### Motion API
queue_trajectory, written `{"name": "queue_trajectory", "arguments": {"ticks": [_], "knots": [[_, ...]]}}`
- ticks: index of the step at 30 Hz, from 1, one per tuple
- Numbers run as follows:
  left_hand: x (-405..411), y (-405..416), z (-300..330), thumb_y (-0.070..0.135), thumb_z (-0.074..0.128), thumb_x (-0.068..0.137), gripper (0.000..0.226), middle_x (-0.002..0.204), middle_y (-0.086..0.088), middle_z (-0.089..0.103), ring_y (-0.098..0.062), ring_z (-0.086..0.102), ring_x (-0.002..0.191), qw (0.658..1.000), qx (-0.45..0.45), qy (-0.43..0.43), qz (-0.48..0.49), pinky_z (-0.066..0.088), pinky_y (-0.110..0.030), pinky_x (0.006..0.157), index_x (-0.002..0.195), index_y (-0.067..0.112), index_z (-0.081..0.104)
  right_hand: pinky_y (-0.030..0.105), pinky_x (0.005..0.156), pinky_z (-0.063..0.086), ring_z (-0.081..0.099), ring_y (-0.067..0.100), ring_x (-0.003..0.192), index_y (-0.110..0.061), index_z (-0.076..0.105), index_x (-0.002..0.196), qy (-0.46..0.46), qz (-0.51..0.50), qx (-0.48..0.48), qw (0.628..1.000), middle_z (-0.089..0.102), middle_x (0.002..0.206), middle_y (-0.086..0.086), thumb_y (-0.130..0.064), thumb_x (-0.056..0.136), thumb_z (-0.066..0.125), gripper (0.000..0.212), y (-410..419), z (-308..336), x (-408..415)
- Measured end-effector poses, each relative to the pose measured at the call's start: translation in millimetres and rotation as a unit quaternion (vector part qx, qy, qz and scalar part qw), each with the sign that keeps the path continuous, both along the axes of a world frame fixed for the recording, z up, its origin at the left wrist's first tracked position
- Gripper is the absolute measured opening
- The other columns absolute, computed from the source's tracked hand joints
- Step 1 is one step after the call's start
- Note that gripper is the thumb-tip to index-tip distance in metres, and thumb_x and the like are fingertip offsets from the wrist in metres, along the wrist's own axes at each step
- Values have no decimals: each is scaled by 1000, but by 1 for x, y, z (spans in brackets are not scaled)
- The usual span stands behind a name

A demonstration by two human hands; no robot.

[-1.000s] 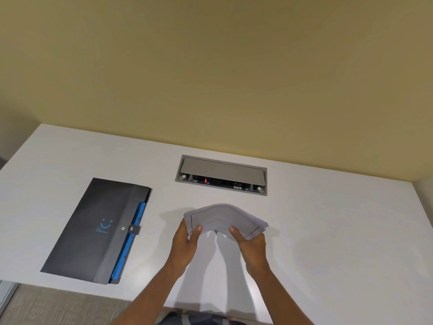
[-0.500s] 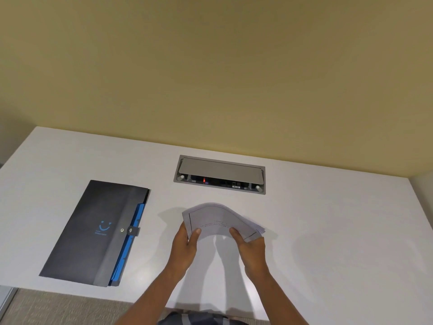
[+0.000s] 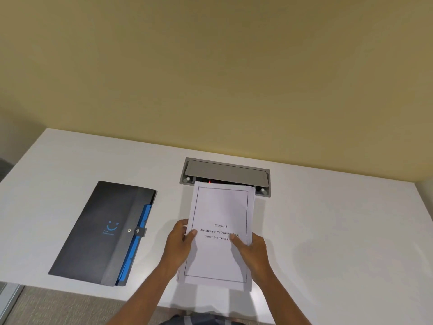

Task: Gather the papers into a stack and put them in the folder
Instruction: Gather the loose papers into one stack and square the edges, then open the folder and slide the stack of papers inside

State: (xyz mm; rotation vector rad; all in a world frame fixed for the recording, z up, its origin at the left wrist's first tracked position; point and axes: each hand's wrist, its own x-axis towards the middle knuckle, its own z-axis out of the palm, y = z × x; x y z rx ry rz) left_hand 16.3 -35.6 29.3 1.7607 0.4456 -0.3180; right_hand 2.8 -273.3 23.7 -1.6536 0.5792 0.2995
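Both hands hold the stack of white printed papers (image 3: 220, 233) above the white worktop (image 3: 328, 219).

Left hand (image 3: 179, 243) and right hand (image 3: 251, 248) pinch its side edges, thumbs on top; the closed dark grey folder with blue tabs (image 3: 103, 231) lies near the left front edge, bare worktop to the right.

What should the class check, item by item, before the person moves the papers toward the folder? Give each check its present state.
1. Both hands hold the papers: ok, left hand and right hand grip opposite side edges.
2. Sheets squared into one stack: not ok, edges stagger slightly at the right and bottom.
3. Folder open to receive them: not ok, the flap lies shut with its snap tab across.
4. Room inside the folder: cannot tell.
5. Path across the table to the folder clear: ok.
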Motion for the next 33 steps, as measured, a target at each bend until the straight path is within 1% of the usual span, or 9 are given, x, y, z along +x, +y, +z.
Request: {"name": "queue_trajectory", "arguments": {"ticks": [4, 10, 12, 16, 20, 23, 26, 29, 33], "knots": [[-9, 39, -11, 14, 62, 101, 15, 88, -3, 76, -29, 76, 81, 994, 107, 10, 33, 63, -31, 71, 114, 21, 64, 24, 78, 59, 80, 3, 86, -32, 84, 97, 43, -6, 2, 999, 85, 94, -14, -34, 84, 88, 14, -6, -11, -13], [-23, 128, -19, 20, 64, 98, 10, 83, 4, 67, -20, 68, 71, 909, 409, -57, 62, 63, -40, 64, 105, 27, 65, 39, 87, 64, 80, 19, 93, -25, 83, 102, 89, -45, -37, 994, 85, 90, -11, -23, 88, 85, 15, -23, -29, -32], [-28, 149, -28, 20, 73, 90, 25, 97, -4, 69, -29, 68, 88, 889, 457, -12, 36, 62, -50, 72, 111, 23, 61, 42, 88, 64, 80, 22, 94, -25, 83, 99, 96, -56, -43, 993, 85, 90, -9, -22, 87, 85, 12, -28, -31, -37], [-38, 170, -51, 25, 82, 81, 74, 144, -20, 53, -43, 47, 137, 872, 485, 60, -36, 48, -62, 106, 142, 5, 44, 43, 88, 64, 79, 23, 92, -25, 84, 93, 102, -72, -53, 991, 85, 87, -10, -21, 88, 85, 6, -32, -32, -44], [-34, 174, -56, 35, 83, 77, 90, 152, -25, 45, -46, 38, 145, 843, 522, 70, -106, 42, -64, 110, 147, -1, 39, 36, 79, 62, 79, 22, 90, -24, 84, 92, 108, -84, -59, 989, 84, 84, -11, -23, 88, 85, 5, -33, -29, -50], [-28, 172, -53, 30, 79, 81, 89, 154, -27, 40, -47, 34, 146, 844, 514, 93, -122, 41, -66, 109, 150, -3, 33, 33, 74, 60, 79, 21, 89, -23, 84, 96, 112, -96, -58, 987, 84, 85, -10, -23, 88, 85, 8, -33, -27, -54], [-23, 166, -48, 11, 57, 94, 75, 164, -28, 27, -48, 26, 151, 856, 487, 112, -134, 39, -65, 113, 156, -7, 20, 27, 67, 58, 79, 17, 87, -24, 83, 95, 113, -98, -54, 987, 84, 86, -12, -25, 88, 85, 8, -31, -22, -56], [-24, 167, -45, 4, 42, 100, 72, 170, -24, 15, -45, 24, 154, 841, 507, 117, -150, 40, -56, 117, 161, -6, 5, 23, 65, 57, 79, 10, 83, -28, 83, 93, 111, -97, -50, 988, 84, 86, -14, -25, 88, 85, 6, -28, -16, -57], [-23, 166, -39, 4, 42, 102, 72, 170, -21, 20, -38, 33, 154, 850, 503, 87, -131, 50, -43, 113, 162, -5, 3, 29, 73, 58, 78, 15, 90, -25, 82, 96, 97, -101, -46, 989, 84, 86, -14, -22, 88, 85, 9, -33, -11, -58]]}}
